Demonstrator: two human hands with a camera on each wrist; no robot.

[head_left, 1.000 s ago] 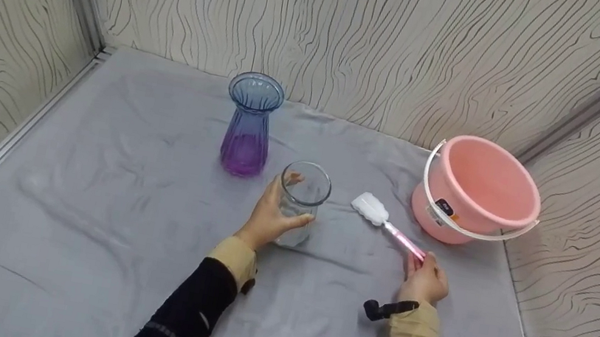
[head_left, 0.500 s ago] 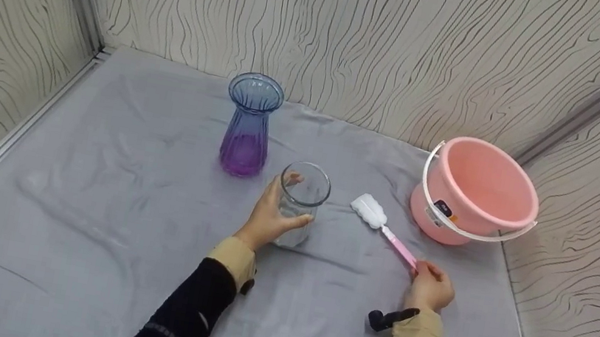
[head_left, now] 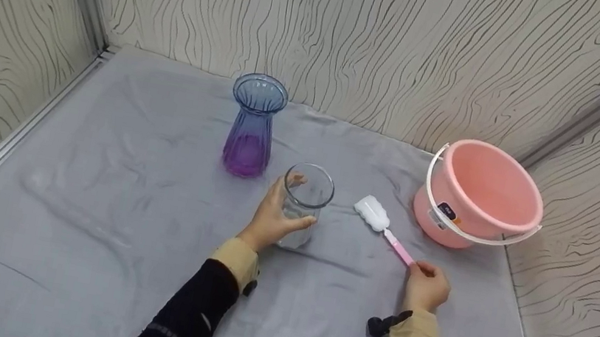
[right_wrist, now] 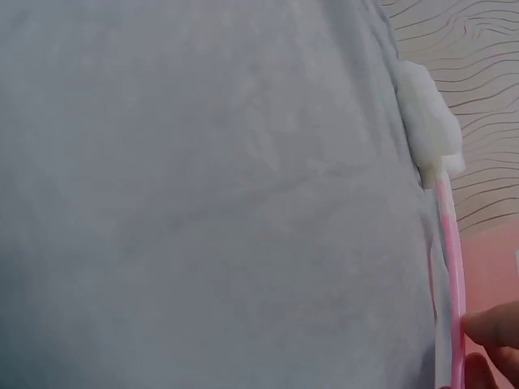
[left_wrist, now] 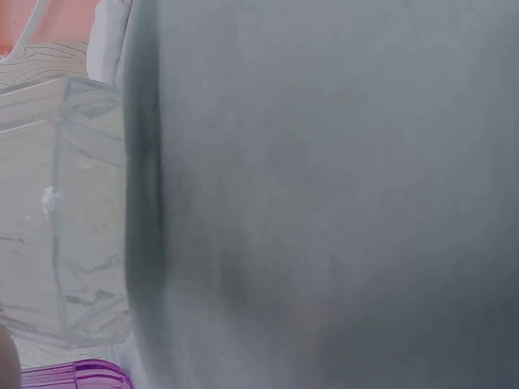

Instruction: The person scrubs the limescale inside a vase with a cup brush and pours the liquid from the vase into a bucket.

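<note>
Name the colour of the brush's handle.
Pink handle, white sponge head; clearest in the head view.

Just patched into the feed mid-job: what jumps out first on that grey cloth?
The pink bucket stands out at the far right, and the blue-to-purple vase stands upright toward the back. In the middle, the left hand grips a clear glass jar, while the right hand pinches the pink handle of a white sponge brush that lies between jar and bucket.

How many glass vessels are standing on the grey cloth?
2. The blue and purple vase stands near the back wall. The clear glass jar stands in front of it, held by the left hand. No others show.
</note>
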